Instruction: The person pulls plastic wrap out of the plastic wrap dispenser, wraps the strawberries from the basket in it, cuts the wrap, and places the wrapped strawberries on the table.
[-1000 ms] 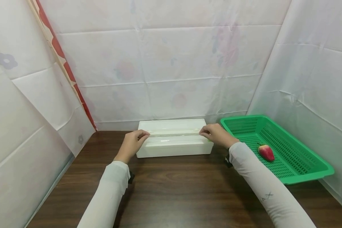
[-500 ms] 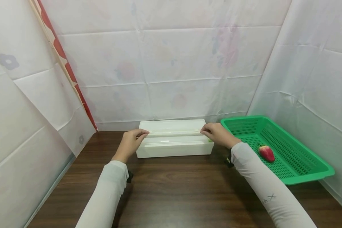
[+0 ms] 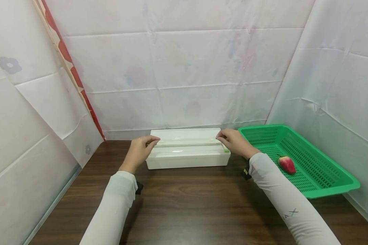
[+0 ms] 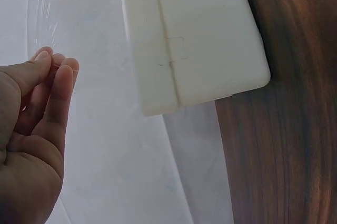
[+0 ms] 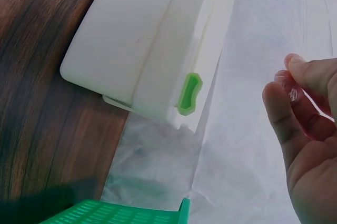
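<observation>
A long white cling film dispenser point(image 3: 188, 161) stands on the table against the back wall. My left hand point(image 3: 137, 153) is above its left end, thumb and fingertips pinching the edge of clear cling film point(image 4: 46, 21). At the right end my right hand point(image 3: 235, 143) pinches the other side of the film, which bunches a little at the fingertips in the right wrist view. Both hands are held apart from the box, with the see-through film stretched between them. A green slide cutter point(image 5: 190, 94) sits on the dispenser's right end.
A green plastic basket point(image 3: 322, 163) stands to the right, partly behind the right forearm. Inside lies a red and yellow fruit point(image 3: 286, 164). The dark wooden table point(image 3: 190, 207) extends in front, and pale printed sheets point(image 3: 184, 68) enclose the back and sides.
My left hand has shifted slightly left and my right hand slightly right and up. More of the green slide cutter shows beside the right hand. Both hands keep their pinch.
</observation>
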A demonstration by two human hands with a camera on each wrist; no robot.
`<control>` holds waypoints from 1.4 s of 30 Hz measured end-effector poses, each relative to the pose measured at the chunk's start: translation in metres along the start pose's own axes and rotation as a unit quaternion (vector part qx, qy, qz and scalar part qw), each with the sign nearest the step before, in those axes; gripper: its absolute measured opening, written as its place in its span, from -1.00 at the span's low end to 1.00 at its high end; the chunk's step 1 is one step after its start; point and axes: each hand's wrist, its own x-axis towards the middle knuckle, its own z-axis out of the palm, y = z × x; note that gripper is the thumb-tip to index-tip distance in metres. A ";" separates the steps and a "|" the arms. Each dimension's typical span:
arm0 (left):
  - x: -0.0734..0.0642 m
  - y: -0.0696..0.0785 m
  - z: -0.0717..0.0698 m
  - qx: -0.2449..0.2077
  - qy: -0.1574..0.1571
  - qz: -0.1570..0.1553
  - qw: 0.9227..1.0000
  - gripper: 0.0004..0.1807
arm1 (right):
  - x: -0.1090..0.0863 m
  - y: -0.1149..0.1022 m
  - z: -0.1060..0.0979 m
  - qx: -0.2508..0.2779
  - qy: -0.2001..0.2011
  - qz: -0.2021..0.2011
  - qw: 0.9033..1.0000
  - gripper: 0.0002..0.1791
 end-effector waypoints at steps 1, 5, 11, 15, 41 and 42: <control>0.000 0.000 -0.001 0.002 0.001 0.000 1.000 -0.80 | 0.000 0.000 0.000 0.000 0.004 -0.003 1.000 -0.82; 0.000 0.002 -0.002 0.007 0.004 -0.003 1.000 -0.79 | 0.001 -0.003 -0.002 -0.003 0.013 -0.008 1.000 -0.86; 0.000 0.004 -0.003 0.008 0.011 0.001 1.000 -0.79 | -0.001 -0.004 -0.004 0.004 0.019 -0.005 1.000 -0.89; 0.000 0.004 -0.005 0.006 0.015 0.004 1.000 -0.80 | -0.002 -0.005 -0.006 0.016 0.020 -0.001 1.000 -0.89; 0.002 0.008 -0.011 0.010 0.021 0.007 1.000 -0.80 | -0.006 -0.006 -0.008 0.026 0.060 -0.007 0.998 -0.85; 0.002 0.008 -0.011 0.011 0.022 0.009 1.000 -0.80 | -0.006 -0.006 -0.008 0.025 0.062 -0.007 0.998 -0.85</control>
